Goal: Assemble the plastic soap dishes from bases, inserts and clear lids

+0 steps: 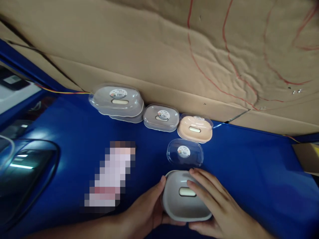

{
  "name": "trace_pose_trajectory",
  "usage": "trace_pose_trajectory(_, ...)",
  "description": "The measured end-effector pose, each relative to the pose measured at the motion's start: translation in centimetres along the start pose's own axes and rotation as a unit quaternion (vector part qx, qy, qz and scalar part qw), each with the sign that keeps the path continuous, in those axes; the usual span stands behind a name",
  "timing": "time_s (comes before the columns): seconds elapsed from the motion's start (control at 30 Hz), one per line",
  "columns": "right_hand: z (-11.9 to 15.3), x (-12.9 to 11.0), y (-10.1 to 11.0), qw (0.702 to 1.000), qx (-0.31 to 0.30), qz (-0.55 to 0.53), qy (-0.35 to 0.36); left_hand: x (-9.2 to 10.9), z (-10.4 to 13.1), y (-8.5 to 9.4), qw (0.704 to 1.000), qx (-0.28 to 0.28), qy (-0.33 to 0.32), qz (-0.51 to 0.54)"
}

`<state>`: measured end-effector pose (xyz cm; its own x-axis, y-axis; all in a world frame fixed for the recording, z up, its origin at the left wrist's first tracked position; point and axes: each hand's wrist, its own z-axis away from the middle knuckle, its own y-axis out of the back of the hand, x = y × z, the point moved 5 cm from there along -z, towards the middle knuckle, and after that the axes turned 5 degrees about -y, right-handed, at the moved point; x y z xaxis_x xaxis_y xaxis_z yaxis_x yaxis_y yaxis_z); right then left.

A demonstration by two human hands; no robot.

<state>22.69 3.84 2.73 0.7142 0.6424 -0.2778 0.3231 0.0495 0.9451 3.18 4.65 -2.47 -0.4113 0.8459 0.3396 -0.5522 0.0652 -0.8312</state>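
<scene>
A grey oval container (174, 202) with a cream insert in its middle is held between my two hands near the front of the table. My left hand (149, 207) grips its left side, the thumb along the rim and the other fingers below. Curved over its right side is my right hand (216, 202), with fingers reaching across the rim and inside and the thumb at the lower edge. Just beyond the container lies a clear plastic lid (174, 154) with a round white label. What the fingers do underneath is hidden.
Along a cardboard wall (149, 56) stand a stack of larger grey containers (102, 101), a smaller lidded grey container (152, 121) and a peach container (184, 131). A pixelated patch (109, 179) covers something on the blue table (249, 172). A dark glossy object (27, 176) is at left.
</scene>
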Motion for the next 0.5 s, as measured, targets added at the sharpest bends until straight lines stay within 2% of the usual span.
trace_pose_trajectory(0.13,0.0,-0.1,-1.4,0.999,0.031,-0.041,0.002,-0.4,-0.1,0.1,1.000,0.000,-0.002,0.015)
trace_pose_trajectory(0.33,1.2,0.5,-2.8,0.997,-0.003,-0.078,-0.025,-1.4,-0.9,1.0,0.997,-0.042,0.017,0.058)
trace_pose_trajectory(0.5,1.6,0.9,-2.7,0.994,0.007,-0.096,-0.043,-1.8,-1.1,1.3,0.991,-0.062,0.031,0.114)
